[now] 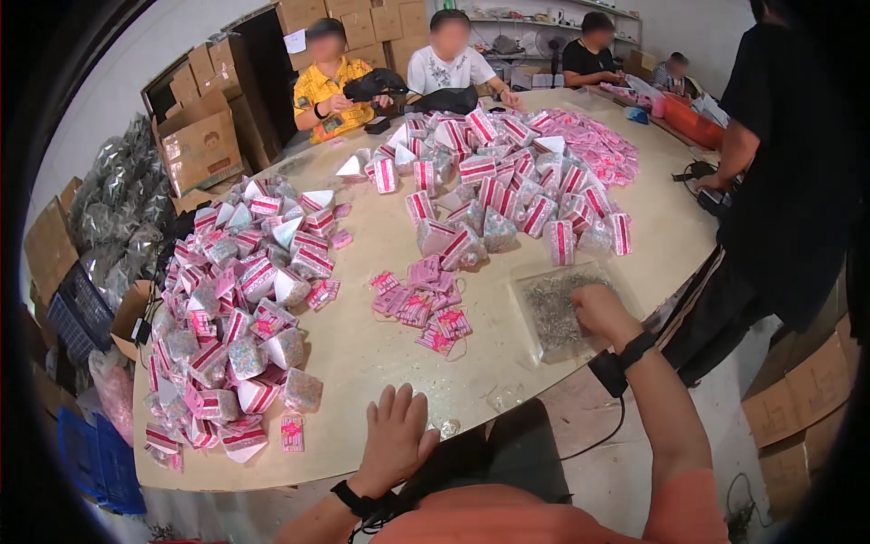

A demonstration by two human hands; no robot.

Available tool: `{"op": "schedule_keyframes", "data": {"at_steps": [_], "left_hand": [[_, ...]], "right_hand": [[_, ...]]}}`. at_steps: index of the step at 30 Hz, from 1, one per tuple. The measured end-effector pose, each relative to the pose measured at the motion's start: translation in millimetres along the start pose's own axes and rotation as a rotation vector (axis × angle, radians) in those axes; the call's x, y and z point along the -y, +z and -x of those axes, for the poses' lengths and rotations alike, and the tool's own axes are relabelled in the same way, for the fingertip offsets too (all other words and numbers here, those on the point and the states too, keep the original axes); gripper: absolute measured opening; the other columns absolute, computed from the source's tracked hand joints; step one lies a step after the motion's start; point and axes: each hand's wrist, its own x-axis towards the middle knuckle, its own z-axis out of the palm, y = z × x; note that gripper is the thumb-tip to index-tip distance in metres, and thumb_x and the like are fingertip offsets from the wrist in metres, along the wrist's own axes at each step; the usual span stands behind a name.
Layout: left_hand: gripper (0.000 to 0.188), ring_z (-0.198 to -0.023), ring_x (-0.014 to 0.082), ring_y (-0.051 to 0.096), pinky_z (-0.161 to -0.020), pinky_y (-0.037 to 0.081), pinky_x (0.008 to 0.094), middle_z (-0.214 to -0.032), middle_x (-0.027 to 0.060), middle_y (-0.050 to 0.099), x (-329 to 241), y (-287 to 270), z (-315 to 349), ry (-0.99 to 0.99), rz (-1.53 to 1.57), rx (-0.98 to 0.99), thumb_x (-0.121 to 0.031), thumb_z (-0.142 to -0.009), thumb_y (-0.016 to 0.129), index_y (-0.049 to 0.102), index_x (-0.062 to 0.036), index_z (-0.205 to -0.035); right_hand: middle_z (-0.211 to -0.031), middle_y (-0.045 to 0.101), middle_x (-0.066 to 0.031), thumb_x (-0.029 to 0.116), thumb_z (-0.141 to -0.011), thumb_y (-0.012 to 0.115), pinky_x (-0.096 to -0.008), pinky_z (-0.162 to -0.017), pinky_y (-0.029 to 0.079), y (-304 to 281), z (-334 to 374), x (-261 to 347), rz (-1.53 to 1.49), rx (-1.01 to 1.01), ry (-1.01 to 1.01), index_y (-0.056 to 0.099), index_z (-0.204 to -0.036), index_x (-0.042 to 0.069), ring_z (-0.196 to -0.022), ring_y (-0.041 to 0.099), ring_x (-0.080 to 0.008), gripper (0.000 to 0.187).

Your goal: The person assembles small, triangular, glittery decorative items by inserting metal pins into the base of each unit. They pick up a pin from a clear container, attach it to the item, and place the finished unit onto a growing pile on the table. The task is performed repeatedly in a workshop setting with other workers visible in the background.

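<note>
Your right grip (602, 315) curls over the clear tray (522, 313), its closure impossible to tell; small metal pieces (553, 313) lie just left of that hand. Your left grip (391, 437), fingers apart, is at the near edge of the desk (349, 385).

The packs (257, 279) were white, banded with deep pink, some showing pastel speckles. The cards (424, 271) were pink and striped. The table (362, 238) was cream, the bits (551, 313) grey, the wristband (638, 348) black, the sleeve (686, 510) coral, the crate (98, 461) blue, the tub (692, 123) orange, one shirt (324, 83) patterned yellow.
</note>
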Motion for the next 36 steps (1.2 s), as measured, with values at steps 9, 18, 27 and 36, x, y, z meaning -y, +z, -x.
{"op": "schedule_keyframes", "data": {"at_steps": [9,18,27,36], "left_hand": [[0.055,-0.121,0.0416,0.028,-0.094,0.025,0.0563,-0.129,0.0202,0.035,0,1,2,-0.054,0.039,0.058,-0.031,-0.078,0.058,0.041,-0.0035,-0.122],[0.055,-0.121,0.0413,0.029,-0.094,0.025,0.0559,-0.129,0.0201,0.035,0,3,3,-0.032,0.007,0.043,-0.034,-0.078,0.057,0.041,-0.0032,-0.121],[0.051,-0.118,0.0437,0.031,-0.089,0.027,0.0594,-0.127,0.0218,0.036,0,4,4,0.013,-0.002,-0.003,-0.03,-0.08,0.056,0.041,-0.0016,-0.119],[0.054,-0.12,0.0408,0.029,-0.093,0.025,0.0547,-0.13,0.0191,0.035,1,4,4,-0.02,-0.005,0.03,-0.032,-0.079,0.057,0.041,-0.0041,-0.122]], "right_hand": [[-0.068,0.057,-0.0201,0.008,-0.068,0.054,-0.0395,-0.06,0.044,-27,-5,-3,-0.256,-0.174,0.017,0.058,-0.071,-0.001,-0.064,0.056,-0.0339,0.01],[-0.057,0.054,-0.0109,0.003,-0.069,0.052,-0.0332,-0.053,0.044,-19,-1,-11,-0.24,-0.194,-0.037,0.052,-0.064,-0.002,-0.057,0.057,-0.0187,0.008],[-0.053,0.052,-0.0115,-0.001,-0.072,0.048,-0.0329,-0.043,0.044,-39,17,10,-0.458,-0.147,0.13,0.048,-0.065,-0.002,-0.045,0.059,-0.0207,0.007],[-0.055,0.051,-0.0071,-0.003,-0.071,0.048,-0.0284,-0.041,0.045,-40,14,8,-0.667,-0.063,0.194,0.045,-0.067,0.001,-0.047,0.057,-0.0155,0.006]]}}
